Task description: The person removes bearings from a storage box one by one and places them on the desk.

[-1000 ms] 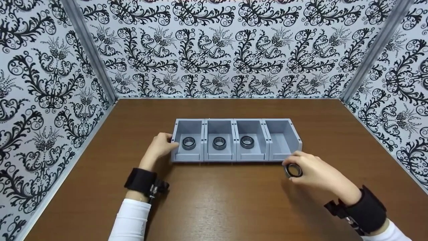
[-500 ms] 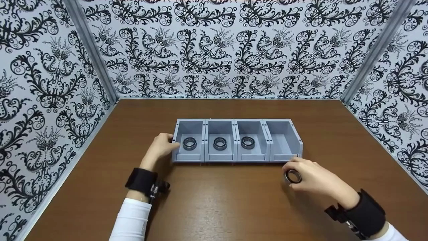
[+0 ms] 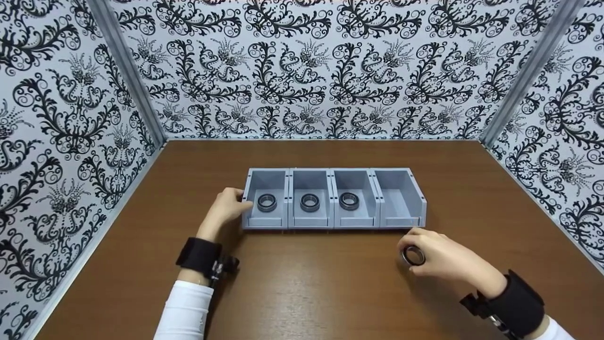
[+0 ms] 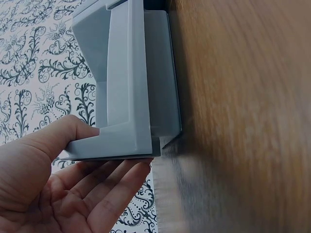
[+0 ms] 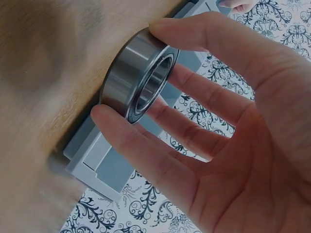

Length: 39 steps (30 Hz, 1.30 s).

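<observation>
In the head view, a row of joined grey bins (image 3: 309, 222) stands mid-table. One ball bearing lies in each of three: the leftmost (image 3: 267, 202), the second (image 3: 309, 202) and the third (image 3: 349, 201). The rightmost bin (image 3: 398, 200) holds nothing. My left hand (image 3: 229, 206) grips the left side wall of the leftmost bin, thumb over the wall (image 4: 114, 141) and fingers outside. In front of the rightmost bin, my right hand (image 3: 441, 252) pinches a steel bearing (image 5: 138, 75) on edge between thumb and a fingertip. Whether this bearing touches the table is unclear.
The brown wooden table (image 3: 302, 283) spreads in front of and around the bins. Black-and-white patterned panels (image 3: 302, 71) with grey corner posts enclose its back and sides. Each wrist wears a black strap (image 3: 200, 255) with a small camera.
My right hand, still pinching the bearing, has drawn back from the rightmost bin's front towards me. The left hand has stayed on the leftmost bin's wall.
</observation>
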{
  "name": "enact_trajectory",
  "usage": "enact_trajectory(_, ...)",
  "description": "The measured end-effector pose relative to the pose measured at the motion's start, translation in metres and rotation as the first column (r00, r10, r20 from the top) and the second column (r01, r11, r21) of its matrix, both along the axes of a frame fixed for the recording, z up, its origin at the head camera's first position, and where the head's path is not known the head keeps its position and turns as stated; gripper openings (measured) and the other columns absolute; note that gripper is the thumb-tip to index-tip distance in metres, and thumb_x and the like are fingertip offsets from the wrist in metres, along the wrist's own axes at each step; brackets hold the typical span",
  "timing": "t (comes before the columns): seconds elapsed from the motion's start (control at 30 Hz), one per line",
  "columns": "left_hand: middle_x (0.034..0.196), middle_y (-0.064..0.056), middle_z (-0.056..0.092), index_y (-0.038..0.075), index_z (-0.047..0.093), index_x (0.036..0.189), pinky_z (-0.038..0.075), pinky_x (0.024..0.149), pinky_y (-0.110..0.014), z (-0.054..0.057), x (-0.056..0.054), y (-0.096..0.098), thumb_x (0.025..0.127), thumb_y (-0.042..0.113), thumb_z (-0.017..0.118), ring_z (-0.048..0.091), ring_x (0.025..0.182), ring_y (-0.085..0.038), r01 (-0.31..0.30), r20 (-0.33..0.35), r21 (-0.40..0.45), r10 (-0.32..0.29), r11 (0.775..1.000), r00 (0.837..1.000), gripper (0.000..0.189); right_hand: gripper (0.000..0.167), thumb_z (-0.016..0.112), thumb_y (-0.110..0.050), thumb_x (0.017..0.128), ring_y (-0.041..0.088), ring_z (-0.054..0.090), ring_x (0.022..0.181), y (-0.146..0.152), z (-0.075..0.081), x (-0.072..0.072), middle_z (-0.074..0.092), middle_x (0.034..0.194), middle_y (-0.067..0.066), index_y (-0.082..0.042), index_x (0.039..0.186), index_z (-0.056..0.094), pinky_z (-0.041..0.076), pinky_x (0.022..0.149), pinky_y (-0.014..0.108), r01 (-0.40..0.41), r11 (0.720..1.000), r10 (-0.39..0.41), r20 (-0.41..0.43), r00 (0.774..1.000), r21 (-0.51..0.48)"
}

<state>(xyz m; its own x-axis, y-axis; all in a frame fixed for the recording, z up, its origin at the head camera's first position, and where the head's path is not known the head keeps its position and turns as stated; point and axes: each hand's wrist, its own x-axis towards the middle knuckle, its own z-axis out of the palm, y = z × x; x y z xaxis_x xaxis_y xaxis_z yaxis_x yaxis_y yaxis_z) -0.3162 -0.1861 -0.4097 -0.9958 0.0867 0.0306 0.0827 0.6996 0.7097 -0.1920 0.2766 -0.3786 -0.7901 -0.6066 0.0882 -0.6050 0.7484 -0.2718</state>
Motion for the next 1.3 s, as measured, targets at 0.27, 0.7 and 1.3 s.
enact_trajectory(0.27,0.079,-0.004,0.063,-0.002,0.072,0.099,0.041,0.066,-0.026,-0.001,-0.001,0.0,0.082,0.013,0.063,0.052,0.072,-0.017,0.003,-0.011,-0.016,-0.004,1.0,1.0,0.024,0.032,0.078,-0.009,0.07,0.014,0.057,0.086,0.001,-0.003,0.002,0.06,0.099,-0.005,-0.021,0.098,0.068,0.044,0.07,0.031,-0.007,1.0,0.007,0.021,1.0,0.01)
enact_trajectory(0.7,0.082,-0.007,0.065,-0.002,0.072,0.099,0.042,0.067,-0.028,-0.003,-0.003,-0.001,0.082,0.013,0.064,0.053,0.073,-0.02,0.005,-0.027,-0.033,-0.006,0.999,1.0,0.024,0.033,0.079,-0.009,0.07,0.016,0.058,0.088,0.001,-0.012,0.002,0.059,0.099,-0.005,-0.024,0.098,0.068,0.046,0.073,0.033,-0.013,1.0,0.012,0.07,0.997,0.018)
enact_trajectory(1.3,0.074,-0.002,0.059,-0.001,0.071,0.092,0.038,0.064,-0.026,-0.001,-0.001,-0.001,0.083,0.013,0.063,0.048,0.067,-0.016,0.011,-0.009,-0.007,-0.011,1.0,1.0,0.019,0.037,0.077,-0.007,0.067,0.017,0.058,0.09,0.004,-0.023,0.005,0.061,0.099,-0.004,-0.021,0.1,0.069,0.046,0.073,0.031,-0.027,1.0,0.027,0.058,0.998,-0.001)
